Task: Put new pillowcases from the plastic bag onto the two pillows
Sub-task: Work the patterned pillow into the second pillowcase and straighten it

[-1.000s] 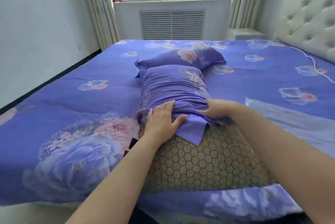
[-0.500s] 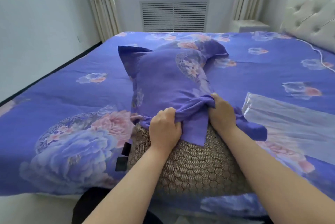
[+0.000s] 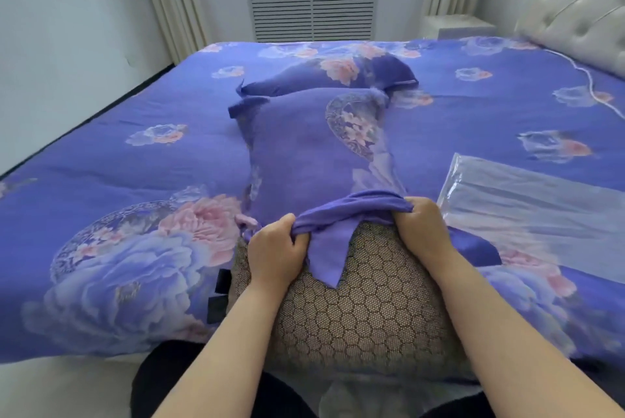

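A pillow (image 3: 365, 313) with a brown honeycomb-patterned cover lies lengthwise on the bed in front of me. A purple floral pillowcase (image 3: 314, 160) covers its far half. My left hand (image 3: 275, 255) grips the bunched open edge of the pillowcase on the left. On the right, my right hand (image 3: 421, 231) grips the same edge. A loose flap of purple cloth hangs between my hands. A second pillow (image 3: 331, 76) in a matching purple floral case lies just beyond. The clear plastic bag (image 3: 534, 201) lies flat on the bed to my right.
The bed is covered with a purple floral quilt (image 3: 135, 181). A white tufted headboard (image 3: 581, 2) stands at the far right, with a white nightstand (image 3: 456, 27) beside it. A white cord (image 3: 588, 79) lies near the headboard. A radiator grille (image 3: 313, 10) and curtains fill the far wall.
My left hand went from lying flat on the pillowcase to gripping its edge. The pillow's far end was lifted half a second ago and now lies lower on the bed again.
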